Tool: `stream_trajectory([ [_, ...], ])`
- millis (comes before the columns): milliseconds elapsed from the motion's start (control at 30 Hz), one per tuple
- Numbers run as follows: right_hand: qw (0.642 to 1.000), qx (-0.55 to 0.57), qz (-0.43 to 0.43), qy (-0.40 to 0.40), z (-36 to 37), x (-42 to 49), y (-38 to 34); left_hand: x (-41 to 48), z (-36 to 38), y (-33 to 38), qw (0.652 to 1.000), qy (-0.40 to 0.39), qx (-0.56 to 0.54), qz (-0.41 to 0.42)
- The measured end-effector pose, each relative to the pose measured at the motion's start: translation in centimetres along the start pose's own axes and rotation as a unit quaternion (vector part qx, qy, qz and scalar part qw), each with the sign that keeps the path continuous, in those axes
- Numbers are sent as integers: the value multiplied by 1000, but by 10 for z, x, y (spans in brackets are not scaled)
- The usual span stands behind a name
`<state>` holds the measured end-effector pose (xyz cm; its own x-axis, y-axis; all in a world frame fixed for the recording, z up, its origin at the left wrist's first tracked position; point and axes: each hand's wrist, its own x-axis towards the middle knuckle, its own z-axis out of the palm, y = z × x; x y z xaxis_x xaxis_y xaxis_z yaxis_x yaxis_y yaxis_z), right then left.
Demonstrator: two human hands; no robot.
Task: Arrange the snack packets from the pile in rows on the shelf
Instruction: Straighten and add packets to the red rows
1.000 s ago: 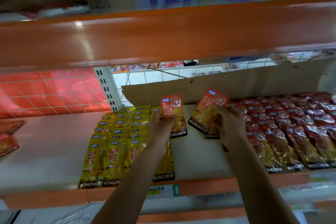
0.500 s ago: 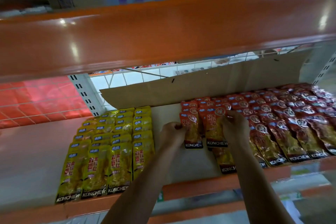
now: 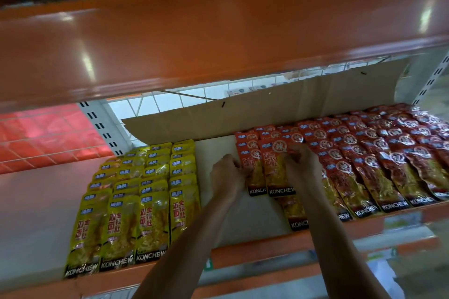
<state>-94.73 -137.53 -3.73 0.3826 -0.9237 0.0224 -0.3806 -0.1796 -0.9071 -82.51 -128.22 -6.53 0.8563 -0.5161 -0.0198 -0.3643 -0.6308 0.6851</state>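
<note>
Snack packets in red, two of them, lie at centre frame on the left edge of the red rows, left hand pinching one by its side edge, right hand with fingers curled on the other near its top. Judging by the layout, much is done: yellow rows fill lower left, red rows cover the right of the shelf. Left to fill: bare strip between the blocks; no pile in view, so remaining count unknown.

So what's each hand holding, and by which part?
The left hand pinches the left red packet at its left edge; the right hand grips the right red packet near its upper right edge.
</note>
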Motion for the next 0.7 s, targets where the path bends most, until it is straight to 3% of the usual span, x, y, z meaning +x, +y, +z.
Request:
stream_trajectory([
  [67,1000,-13,-6,-16,5,-1,-1,-3,-1,2,998,23,-29,43],
  [133,999,-18,-5,-31,9,-2,-3,-6,-1,7,993,-2,-104,60],
  [233,997,-43,-25,-57,13,-6,-7,-10,0,8,974,-78,-213,31],
  [333,995,-69,-42,-51,12,-8,-9,-14,0,-2,965,-94,-245,6],
  [433,993,-98,-52,-25,10,-7,-6,-18,-1,-10,971,-84,-222,-25],
  [700,989,-125,-77,-14,14,-7,-4,-23,-6,-3,994,-54,-92,4],
])
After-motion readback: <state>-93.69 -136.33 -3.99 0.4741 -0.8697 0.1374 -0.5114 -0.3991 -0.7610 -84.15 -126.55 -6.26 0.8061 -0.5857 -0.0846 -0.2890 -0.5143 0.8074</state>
